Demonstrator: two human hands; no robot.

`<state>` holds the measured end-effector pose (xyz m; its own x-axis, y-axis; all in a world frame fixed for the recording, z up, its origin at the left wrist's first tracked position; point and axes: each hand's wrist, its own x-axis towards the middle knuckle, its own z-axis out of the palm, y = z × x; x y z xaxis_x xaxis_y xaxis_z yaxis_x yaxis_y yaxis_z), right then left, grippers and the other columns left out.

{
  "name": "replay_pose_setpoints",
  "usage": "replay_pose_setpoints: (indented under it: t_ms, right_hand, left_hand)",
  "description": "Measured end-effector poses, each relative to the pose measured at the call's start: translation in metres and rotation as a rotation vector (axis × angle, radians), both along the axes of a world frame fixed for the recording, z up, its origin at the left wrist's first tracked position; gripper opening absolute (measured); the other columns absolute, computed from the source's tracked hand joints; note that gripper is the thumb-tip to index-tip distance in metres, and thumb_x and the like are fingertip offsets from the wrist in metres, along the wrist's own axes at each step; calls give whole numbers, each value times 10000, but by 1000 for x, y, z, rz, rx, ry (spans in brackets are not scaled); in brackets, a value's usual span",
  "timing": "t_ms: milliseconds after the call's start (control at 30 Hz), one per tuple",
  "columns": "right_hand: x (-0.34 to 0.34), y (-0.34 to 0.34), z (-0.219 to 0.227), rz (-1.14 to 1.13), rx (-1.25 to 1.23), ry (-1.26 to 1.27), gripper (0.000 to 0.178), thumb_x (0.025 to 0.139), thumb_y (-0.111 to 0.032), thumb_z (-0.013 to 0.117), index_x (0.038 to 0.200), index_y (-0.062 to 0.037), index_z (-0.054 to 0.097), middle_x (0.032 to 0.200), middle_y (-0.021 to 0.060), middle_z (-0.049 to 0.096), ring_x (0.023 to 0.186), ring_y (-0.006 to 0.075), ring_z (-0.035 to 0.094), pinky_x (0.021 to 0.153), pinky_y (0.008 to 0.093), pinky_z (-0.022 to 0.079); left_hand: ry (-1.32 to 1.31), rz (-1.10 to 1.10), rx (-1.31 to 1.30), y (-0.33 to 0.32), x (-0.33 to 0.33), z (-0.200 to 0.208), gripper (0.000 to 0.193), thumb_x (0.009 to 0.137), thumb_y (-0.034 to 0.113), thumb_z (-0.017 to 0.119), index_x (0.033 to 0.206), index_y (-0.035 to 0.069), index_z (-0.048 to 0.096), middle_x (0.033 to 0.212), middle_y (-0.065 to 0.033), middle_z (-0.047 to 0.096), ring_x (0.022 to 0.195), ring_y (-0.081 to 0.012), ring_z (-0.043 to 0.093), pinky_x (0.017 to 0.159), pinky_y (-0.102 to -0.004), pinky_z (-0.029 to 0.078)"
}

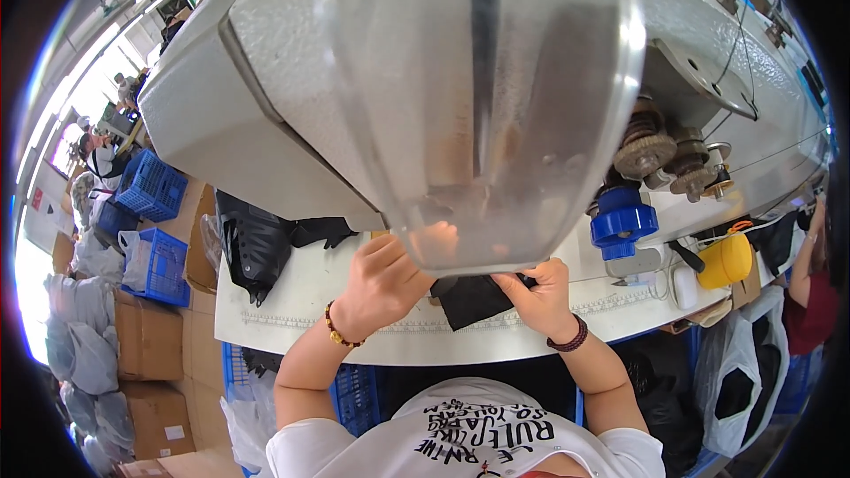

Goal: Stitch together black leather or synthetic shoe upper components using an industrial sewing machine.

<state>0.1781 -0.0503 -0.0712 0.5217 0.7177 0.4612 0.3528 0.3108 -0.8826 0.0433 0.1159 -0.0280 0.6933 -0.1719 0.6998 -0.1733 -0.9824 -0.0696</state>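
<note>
A sewing machine [266, 124] with a clear plastic guard [496, 212] fills the upper middle. Below the guard's lower edge lies a piece of black fabric [474, 303] on the white table. My right hand [544, 301] grips its right side, thumb on top and fingers curled. My left hand [387, 276] is bent into a closed shape at the fabric's left. Its fingertips sit behind the hazy guard, so what they hold is hidden. The needle area cannot be made out.
More black pieces [257, 243] lie left on the table [292, 323], near a printed ruler strip. On the right are a blue knob [623, 221], tension dials [645, 155] and a yellow container [726, 260]. Blue crates [159, 265] and cartons [149, 336] stand left; a co-worker's arm [804, 257] shows far right.
</note>
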Motion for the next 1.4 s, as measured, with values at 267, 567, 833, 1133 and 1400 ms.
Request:
replay_pose_setpoints:
  t_ms: [267, 567, 833, 1133, 1400]
  right_hand:
    - [-1, 6, 6, -56, 1, 27, 154, 789, -36, 680, 942, -42, 692, 883, 66, 683, 808, 146, 628, 749, 264, 471]
    - [7, -11, 7, 150, -164, 17, 183, 819, -44, 653, 1000, -47, 682, 851, 68, 688, 768, 120, 625, 715, 225, 470]
    - [6, -10, 3, 202, -102, 134, 161, 850, -40, 615, 996, -28, 681, 896, 79, 695, 805, 104, 627, 742, 222, 482]
    - [-1, -10, 6, 174, -117, 136, 157, 852, -36, 607, 991, -26, 679, 907, 77, 694, 811, 101, 625, 745, 224, 477]
    - [-11, -14, 7, 44, -157, 95, 130, 858, -48, 612, 966, -36, 681, 837, 45, 685, 694, 64, 580, 629, 192, 440]
  left_hand:
    - [126, 9, 13, 10, -2, 2, 280, 658, 23, 632, 938, 22, 628, 977, -67, 633, 959, -239, 620, 803, -355, 510]
    - [-61, 66, -455, 6, -10, -8, 193, 632, -103, 665, 797, -3, 666, 882, -106, 681, 861, -258, 679, 732, -301, 551]
    - [21, -168, -11, 17, -16, -11, 175, 670, -13, 688, 842, 19, 683, 936, -129, 671, 943, -272, 659, 726, -280, 571]
    - [-81, -186, 131, 16, -10, -10, 199, 673, 18, 703, 867, -7, 665, 919, -113, 654, 885, -250, 664, 705, -289, 581]
    - [18, -177, 226, 16, -15, 7, 181, 682, 32, 661, 863, 25, 662, 907, -72, 659, 905, -187, 657, 601, -229, 560]
